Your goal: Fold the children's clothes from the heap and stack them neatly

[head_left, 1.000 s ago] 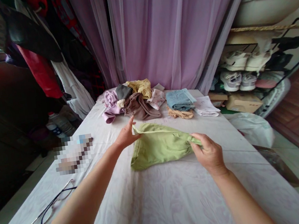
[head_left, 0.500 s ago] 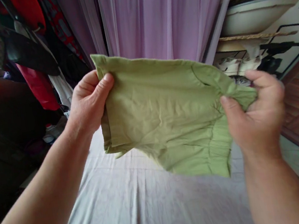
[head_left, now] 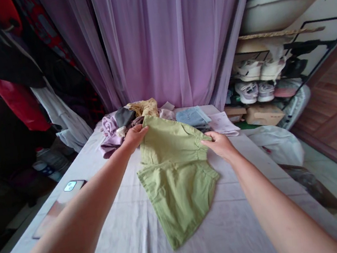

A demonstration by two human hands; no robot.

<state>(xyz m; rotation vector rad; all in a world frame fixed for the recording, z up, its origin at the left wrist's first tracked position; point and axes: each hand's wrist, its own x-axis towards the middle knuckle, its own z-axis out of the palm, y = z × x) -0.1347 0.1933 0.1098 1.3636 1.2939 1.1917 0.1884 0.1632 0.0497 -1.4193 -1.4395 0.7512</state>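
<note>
A pair of light green shorts [head_left: 177,184] with an elastic waistband is spread over the table, its near leg lying on the cloth and its far leg held up. My left hand [head_left: 136,136] pinches the hem of the far leg at the left. At the other end, my right hand [head_left: 218,142] grips the gathered waistband. Just beyond the shorts lies a heap of crumpled clothes [head_left: 110,129] in lilac, grey and yellow. Folded blue denim [head_left: 192,116] and a folded pale pink cloth [head_left: 223,123] lie behind my right hand.
The table wears a pale patterned cloth [head_left: 116,244]. A phone [head_left: 60,206] lies by my left forearm. Purple curtains [head_left: 155,39] hang behind. Clothes hang at the left; a rack with shoes [head_left: 248,91] and a white basin [head_left: 280,8] stands at the right.
Both hands have gone down and away from me with the shorts, from up close to the table. The near leg now rests spread on the cloth.
</note>
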